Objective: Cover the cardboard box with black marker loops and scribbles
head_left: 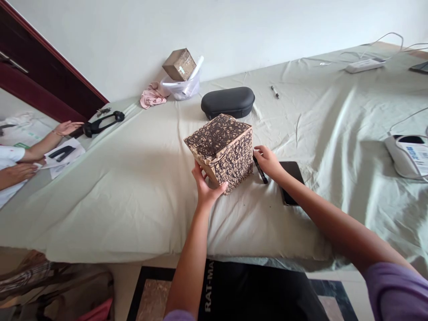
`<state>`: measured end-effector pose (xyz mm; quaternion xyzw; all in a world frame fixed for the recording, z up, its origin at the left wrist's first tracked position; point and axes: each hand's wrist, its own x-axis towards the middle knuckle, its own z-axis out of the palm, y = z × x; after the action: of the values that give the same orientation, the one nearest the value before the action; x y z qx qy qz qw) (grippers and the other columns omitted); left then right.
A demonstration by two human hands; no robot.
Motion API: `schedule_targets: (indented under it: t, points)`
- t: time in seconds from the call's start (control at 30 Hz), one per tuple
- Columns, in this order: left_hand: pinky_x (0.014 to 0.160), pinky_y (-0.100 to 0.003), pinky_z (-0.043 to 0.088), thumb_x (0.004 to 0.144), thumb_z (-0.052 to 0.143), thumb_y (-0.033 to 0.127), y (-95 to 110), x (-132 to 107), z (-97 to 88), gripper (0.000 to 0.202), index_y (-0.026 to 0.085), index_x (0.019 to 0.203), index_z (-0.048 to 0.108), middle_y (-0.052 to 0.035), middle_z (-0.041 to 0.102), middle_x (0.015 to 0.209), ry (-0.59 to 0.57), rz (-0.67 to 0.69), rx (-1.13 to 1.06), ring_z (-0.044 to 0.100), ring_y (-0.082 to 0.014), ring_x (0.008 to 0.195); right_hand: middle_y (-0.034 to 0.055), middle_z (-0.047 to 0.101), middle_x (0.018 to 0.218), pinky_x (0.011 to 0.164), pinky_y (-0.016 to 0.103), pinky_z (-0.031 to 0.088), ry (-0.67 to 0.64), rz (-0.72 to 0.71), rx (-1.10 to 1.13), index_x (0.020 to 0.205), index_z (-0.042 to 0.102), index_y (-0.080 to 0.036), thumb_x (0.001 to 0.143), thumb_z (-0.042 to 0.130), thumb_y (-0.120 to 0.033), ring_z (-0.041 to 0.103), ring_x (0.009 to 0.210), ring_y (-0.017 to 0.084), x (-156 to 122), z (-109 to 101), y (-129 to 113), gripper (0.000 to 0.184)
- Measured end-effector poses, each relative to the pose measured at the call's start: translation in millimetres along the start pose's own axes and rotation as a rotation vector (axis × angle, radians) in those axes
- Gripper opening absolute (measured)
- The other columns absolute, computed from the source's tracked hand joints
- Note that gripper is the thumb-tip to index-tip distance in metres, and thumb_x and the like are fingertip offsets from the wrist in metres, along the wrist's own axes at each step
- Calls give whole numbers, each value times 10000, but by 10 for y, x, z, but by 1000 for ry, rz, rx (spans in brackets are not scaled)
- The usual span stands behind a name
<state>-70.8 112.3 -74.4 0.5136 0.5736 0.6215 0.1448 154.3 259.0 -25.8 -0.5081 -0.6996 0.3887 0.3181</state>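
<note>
A cardboard box [234, 156] covered in looping black scribbles sits tilted on the cloth. My left hand [206, 189] grips its near lower corner, thumb against the scribbled front side and fingers on the left side. Close to the box's right edge, my right hand [265, 159] has its fingers curled around the upper end of a black marker pen [261, 171], whose other end points down toward the cloth. The marker's upper end is partly hidden by my fingers. A dark phone or tablet [291, 180] lies beneath my right forearm.
Behind the box lies a black hard case [228, 101], with a small pen [274, 92] to its right. A plastic bin [187, 87] carries a brown box [179, 65] beside a pink cloth [153, 95]. Another person's hands [68, 128] hold paper [65, 156] at left.
</note>
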Motion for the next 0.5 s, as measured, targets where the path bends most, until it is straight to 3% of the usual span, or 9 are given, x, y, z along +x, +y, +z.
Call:
schedule_targets:
  t: [0.1,0.2,0.27,0.4,0.5]
  points:
    - [1115,-525,535,610,935,584,-18,-3,4,1319,351,1687,209,-158,356,1587,5,13,-3,428,-397,1495,257,584,1417,1095,518,507,-21,-71,-461,1555,497,-106,1016,358,-402,610,1281,380,-143,-217,57,631]
    - [1099,-516,546,603,932,591,-14,-6,18,1338,340,1690,194,-158,370,1573,13,23,21,442,-394,1485,325,550,1459,1043,656,482,-4,102,-833,1635,409,-96,1017,458,-549,544,1344,526,-458,-498,49,768]
    - [1103,-515,544,607,928,595,3,-8,31,1325,331,1686,205,-157,384,1553,10,35,32,454,-391,1474,366,571,1382,978,656,505,-40,271,-940,1600,420,-42,961,564,-671,572,1295,567,-639,-641,56,909]
    - [1112,-548,530,585,938,611,42,-17,50,1319,323,1675,252,-150,405,1488,17,89,53,481,-393,1432,376,600,1319,927,563,544,-47,353,-849,1537,444,-4,828,746,-715,633,1235,533,-724,-763,176,1049]
    - [1127,-553,520,591,937,586,43,-24,55,1308,337,1676,250,-142,398,1484,16,100,68,471,-391,1438,273,705,1163,883,515,567,12,312,-556,1332,613,-66,749,834,-581,696,1096,444,-656,-765,292,808]
